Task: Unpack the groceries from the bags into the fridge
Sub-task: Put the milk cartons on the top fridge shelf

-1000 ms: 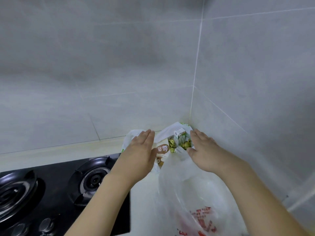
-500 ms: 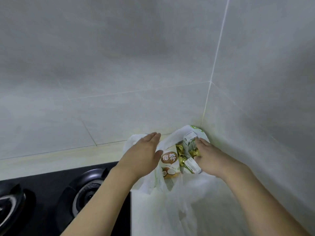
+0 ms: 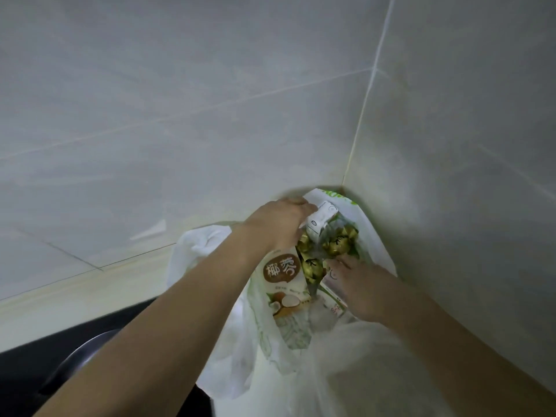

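Left hand: the left hand (image 3: pixel 278 225) has moved up and across since half a second ago, from hovering flat above the coconut snack pouch (image 3: pixel 284 285) to the far side of the white plastic bag (image 3: pixel 210 296); its fingers now curl round the top of the small white carton (image 3: pixel 320 219)
Right hand: the right hand (image 3: pixel 365 288) has sunk deeper into the bag mouth, just right of the pouch; its fingertips are buried among the packets, so I cannot tell whether it grasps anything
Carton: upright, leaning a little, above and right of the pouch, touching the gold-wrapped sweets (image 3: pixel 331 245)
Sweets: in a clear packet just right of the pouch, between the two hands
Pouch: standing in the bag, label facing the camera, below the left wrist
Bag: open on the counter (image 3: pixel 90 291), pushed into the corner of the tiled wall (image 3: pixel 210 100) behind the pouch; a second clear bag (image 3: pixel 346 371) lies nearer the camera
Stove: the black hob (image 3: pixel 60 365) sits well left of the pouch
What the change means: the reach has become a hold, so the carton looks to be the first item coming out
Task standing: every grocery is in the bag; the fridge is not in view
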{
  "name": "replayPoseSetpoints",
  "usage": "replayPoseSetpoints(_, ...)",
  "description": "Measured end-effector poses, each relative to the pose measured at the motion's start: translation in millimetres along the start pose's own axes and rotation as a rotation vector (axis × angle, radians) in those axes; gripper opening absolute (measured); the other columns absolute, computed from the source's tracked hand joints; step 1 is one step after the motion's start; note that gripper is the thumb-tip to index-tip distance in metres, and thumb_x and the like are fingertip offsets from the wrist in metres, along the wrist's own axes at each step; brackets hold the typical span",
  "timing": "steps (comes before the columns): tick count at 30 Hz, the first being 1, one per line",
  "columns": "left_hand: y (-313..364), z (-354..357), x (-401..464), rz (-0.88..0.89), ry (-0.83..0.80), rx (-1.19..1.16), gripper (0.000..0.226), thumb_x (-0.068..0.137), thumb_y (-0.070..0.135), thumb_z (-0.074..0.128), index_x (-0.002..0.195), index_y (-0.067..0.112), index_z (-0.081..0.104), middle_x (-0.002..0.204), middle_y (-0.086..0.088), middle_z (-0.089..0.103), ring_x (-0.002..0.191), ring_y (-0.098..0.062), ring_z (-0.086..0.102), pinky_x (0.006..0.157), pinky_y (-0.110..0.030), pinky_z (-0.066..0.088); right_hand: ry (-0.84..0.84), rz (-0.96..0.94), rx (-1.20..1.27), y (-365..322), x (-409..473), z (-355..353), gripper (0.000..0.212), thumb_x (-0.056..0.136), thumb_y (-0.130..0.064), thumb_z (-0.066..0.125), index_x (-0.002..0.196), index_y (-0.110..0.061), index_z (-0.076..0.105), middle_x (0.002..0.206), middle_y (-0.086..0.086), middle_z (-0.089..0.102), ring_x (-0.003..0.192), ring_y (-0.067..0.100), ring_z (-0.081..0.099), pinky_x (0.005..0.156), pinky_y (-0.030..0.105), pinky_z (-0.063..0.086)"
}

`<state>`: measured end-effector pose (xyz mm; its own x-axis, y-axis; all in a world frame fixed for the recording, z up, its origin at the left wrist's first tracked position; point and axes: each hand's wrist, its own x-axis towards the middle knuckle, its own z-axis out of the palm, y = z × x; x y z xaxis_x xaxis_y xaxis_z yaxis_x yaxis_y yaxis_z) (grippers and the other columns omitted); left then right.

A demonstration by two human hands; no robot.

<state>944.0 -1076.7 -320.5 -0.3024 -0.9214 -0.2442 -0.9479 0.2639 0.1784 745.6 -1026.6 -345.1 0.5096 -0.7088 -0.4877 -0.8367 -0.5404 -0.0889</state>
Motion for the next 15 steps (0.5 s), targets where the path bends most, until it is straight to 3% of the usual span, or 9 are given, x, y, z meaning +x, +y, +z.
replayPoseSetpoints(7, -5.0, 27.4, 58.0, 0.079, -0.045, 0.176, 0.075, 0.085, 0.016, 0.063, 0.151, 0.031, 0.03, 0.153, -0.001, 0.027, 0.14, -0.026, 0.026, 0.113, -0.039, 0.028, -0.061, -0.004, -0.081, 7.2, 14.6, 18.9, 0.08, 0.095, -0.021, 0.051, 0.156, -0.023, -0.002, 0.159, 0.008, 0.012, 0.141, 0.033, 0.027, 0.115, 0.046, 0.024)
replayPoseSetpoints(15, -6.2, 36.4, 89.2, 0.097, -0.025, 0.313, 0.085, 0.081, 0.025, 0.071, 0.152, 0.028, 0.025, 0.149, -0.002, 0.033, 0.141, -0.027, 0.026, 0.116, -0.042, 0.025, 0.013, -0.04, -0.074, 7.6, 24.5, 25.8, 0.069, 0.089, -0.014, 0.056, 0.147, -0.022, 0.021, 0.152, 0.005, 0.025, 0.134, 0.028, 0.035, 0.107, 0.04, 0.033)
